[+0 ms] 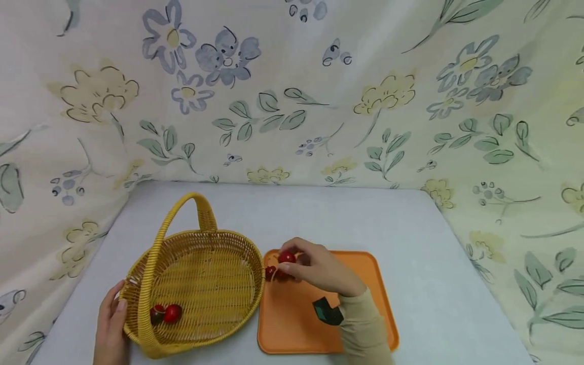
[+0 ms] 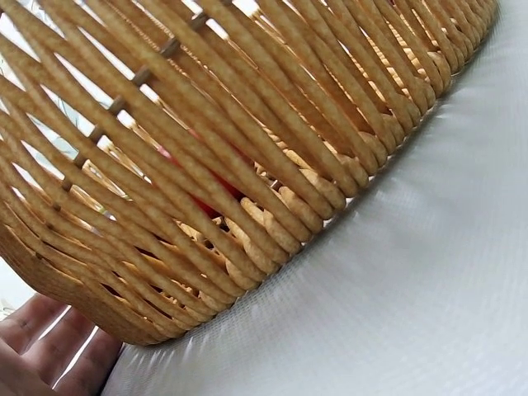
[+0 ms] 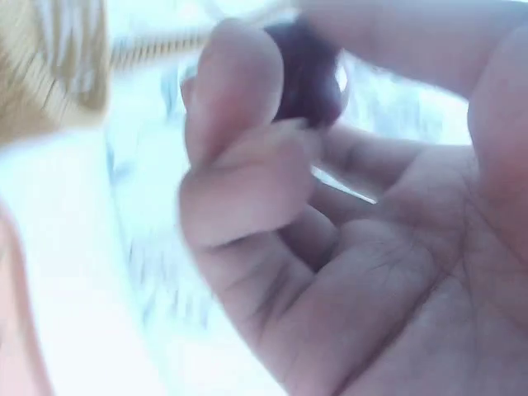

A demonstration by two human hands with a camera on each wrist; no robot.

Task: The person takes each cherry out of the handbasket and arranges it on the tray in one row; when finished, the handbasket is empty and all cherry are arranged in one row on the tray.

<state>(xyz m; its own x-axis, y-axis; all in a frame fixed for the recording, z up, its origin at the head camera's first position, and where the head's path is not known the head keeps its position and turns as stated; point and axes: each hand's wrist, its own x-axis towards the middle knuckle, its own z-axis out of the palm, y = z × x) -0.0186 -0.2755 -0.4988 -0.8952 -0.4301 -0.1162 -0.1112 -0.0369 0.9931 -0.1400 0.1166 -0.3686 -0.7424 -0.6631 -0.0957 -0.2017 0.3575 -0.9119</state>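
Note:
A yellow woven basket (image 1: 210,284) with a tall handle stands at the left; a few red cherries (image 1: 173,313) lie inside it near the left wall. My left hand (image 1: 114,324) holds the basket's left side, thumb at the rim; the left wrist view shows fingers (image 2: 62,351) against the wicker (image 2: 247,148). Above the orange tray (image 1: 296,324), my right hand (image 1: 319,268) pinches a red cherry (image 1: 287,258) between thumb and fingers, the same dark round fruit (image 3: 307,74) in the right wrist view. More cherries (image 1: 270,272) lie on the tray beneath, partly hidden by this hand.
A dark green patch (image 1: 327,312) shows on the tray beside the right sleeve (image 1: 365,324). The tray's left edge meets the basket's right side. Behind the white table (image 1: 424,253) hangs a floral cloth (image 1: 274,101), which also rises at both sides.

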